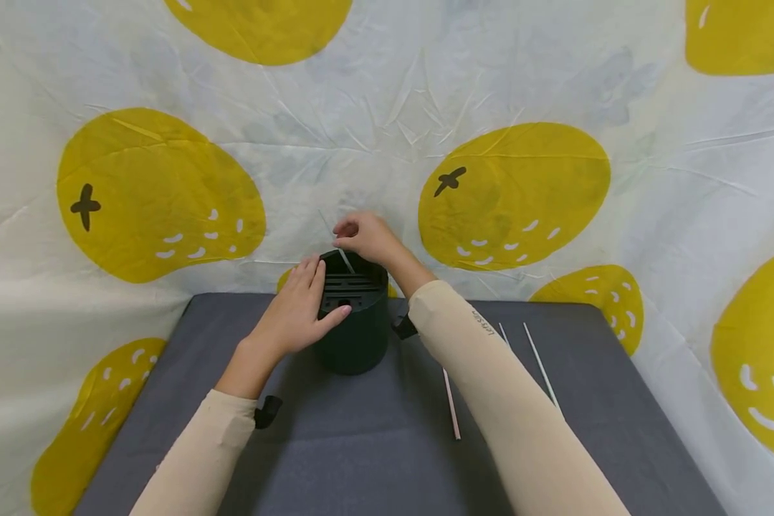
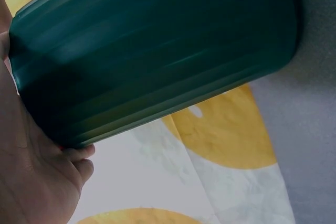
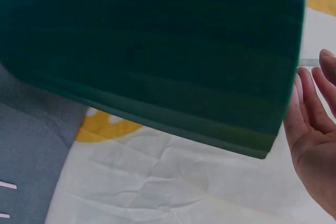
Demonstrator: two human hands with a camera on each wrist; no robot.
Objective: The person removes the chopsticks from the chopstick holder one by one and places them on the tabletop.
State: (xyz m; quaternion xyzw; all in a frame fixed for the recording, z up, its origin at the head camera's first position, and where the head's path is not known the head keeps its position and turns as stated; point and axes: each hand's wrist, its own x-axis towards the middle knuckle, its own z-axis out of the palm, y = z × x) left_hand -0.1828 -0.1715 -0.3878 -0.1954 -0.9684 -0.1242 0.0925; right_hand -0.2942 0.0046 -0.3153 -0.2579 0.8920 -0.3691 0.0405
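Observation:
A dark green holder point(image 1: 351, 340) with a slotted top stands upright at the table's back. My left hand point(image 1: 297, 304) rests against the holder's left rim, fingers extended, thumb reaching across the front edge. In the left wrist view, that hand point(image 2: 39, 166) touches the rim of the tipped-looking holder point(image 2: 157, 56). Above the opening, my right hand point(image 1: 368, 236) pinches a thin pale stick point(image 1: 346, 261), whose lower end goes down into the holder. From the right wrist, the holder point(image 3: 157, 61) covers much of the view; fingertips of the right hand point(image 3: 315, 135) show beside its rim.
Right of the holder, a pinkish stick point(image 1: 452, 405) and a whitish stick point(image 1: 542, 364) lie on the dark grey tablecloth point(image 1: 361, 444). Another stick point(image 1: 504, 335) is partly hidden behind the right sleeve. A white curtain point(image 1: 374, 100) with yellow fruit shapes hangs behind.

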